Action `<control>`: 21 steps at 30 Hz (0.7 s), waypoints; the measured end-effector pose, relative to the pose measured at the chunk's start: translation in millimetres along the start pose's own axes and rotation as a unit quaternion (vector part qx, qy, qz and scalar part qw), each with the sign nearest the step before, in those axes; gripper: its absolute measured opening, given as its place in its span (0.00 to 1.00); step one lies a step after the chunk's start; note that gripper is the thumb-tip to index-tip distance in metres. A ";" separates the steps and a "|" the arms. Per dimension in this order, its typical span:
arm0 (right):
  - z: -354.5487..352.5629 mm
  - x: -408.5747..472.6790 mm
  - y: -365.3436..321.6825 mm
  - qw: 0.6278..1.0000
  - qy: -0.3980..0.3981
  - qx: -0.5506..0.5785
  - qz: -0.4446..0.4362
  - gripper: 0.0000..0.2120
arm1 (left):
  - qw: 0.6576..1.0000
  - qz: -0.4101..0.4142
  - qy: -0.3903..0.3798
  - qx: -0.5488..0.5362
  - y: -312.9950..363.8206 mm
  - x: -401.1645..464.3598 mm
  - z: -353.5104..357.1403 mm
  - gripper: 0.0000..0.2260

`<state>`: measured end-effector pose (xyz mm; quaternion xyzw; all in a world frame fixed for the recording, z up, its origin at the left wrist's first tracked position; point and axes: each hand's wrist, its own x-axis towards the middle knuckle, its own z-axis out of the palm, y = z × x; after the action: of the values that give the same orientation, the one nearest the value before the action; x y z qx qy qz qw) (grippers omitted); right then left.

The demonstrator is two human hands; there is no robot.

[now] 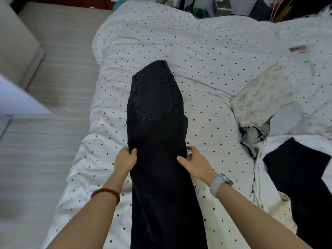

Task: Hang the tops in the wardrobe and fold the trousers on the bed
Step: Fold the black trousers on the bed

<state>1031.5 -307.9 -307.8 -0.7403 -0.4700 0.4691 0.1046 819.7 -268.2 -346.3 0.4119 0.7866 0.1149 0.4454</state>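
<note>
Gripping black jeans point(156, 126) both hands | black garment point(294, 169) right | floral cloth point(260, 97)

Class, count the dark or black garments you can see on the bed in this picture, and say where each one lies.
2. The black jeans lie lengthwise mid-bed, gripped by the left hand and right hand. Another black garment lies at the right edge. The clothes pile may hide more.
</note>
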 end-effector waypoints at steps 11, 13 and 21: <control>-57.5 120.8 -81.6 0.992 0.109 0.057 -0.037 0.24 | 0.931 -0.059 -0.105 -0.345 93.5 86.8 -29.5 0.19; -62.2 146.3 -95.3 0.994 0.087 0.064 -0.033 0.26 | 0.931 -0.057 -0.110 -0.344 108.1 110.5 -32.4 0.20; -62.2 198.9 -112.1 0.970 0.209 0.079 -0.098 0.19 | 0.939 0.220 0.057 -0.256 165.9 157.2 -18.0 0.13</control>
<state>1037.4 -72.1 -326.2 -0.7615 -0.4694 0.3275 0.3042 854.5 -41.7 -340.4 0.4392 0.6445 0.4311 0.4537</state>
